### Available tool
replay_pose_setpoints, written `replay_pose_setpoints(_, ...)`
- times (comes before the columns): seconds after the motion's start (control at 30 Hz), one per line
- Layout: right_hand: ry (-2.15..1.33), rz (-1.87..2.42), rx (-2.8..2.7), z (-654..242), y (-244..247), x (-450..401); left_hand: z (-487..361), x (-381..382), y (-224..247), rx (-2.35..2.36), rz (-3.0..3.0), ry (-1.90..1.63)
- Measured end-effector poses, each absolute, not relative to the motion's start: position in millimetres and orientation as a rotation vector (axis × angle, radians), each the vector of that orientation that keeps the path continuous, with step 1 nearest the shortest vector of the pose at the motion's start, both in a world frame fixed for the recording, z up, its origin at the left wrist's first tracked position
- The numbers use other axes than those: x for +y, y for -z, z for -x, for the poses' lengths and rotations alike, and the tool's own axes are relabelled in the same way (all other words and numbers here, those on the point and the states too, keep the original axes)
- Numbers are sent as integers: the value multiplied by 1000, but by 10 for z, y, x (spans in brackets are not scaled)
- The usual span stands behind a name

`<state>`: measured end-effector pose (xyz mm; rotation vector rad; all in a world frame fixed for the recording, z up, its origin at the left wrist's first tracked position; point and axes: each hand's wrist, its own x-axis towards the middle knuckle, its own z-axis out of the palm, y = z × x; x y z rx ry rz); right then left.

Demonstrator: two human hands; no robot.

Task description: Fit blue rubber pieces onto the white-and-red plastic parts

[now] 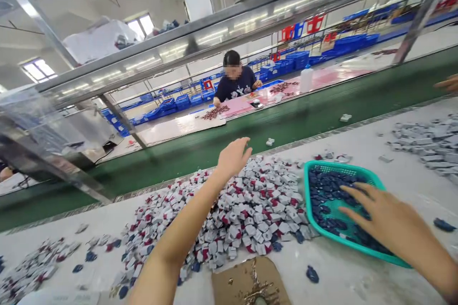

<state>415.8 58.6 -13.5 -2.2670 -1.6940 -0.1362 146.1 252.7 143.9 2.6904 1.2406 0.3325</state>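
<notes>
Packets heap across the bench, the left hand hanging open just over them. Right hand lies open, fingers spread, on dark blue pieces in a teal basket. Those pieces look light and scoopable by the handful; packets look stiff, best pinched by an edge.

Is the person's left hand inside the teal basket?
No, the left hand is over the pile of white-and-red pieces; the right hand is in the teal basket.
</notes>
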Motion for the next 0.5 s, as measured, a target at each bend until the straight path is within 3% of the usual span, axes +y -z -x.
replay_pose_setpoints(0.2,-79,2281,-1897,-4046,220,800,-2823,3455,-949,1337,-2653,46)
replay_pose_setpoints(0.33,-396,2346,-1902,-3993,93,776,-3080,3599,-615,1439,-2585,162)
replay_pose_setpoints(0.5,-472,2287,-1968,-3969,-57,785,-3085,3618,-433,1630,-2527,105)
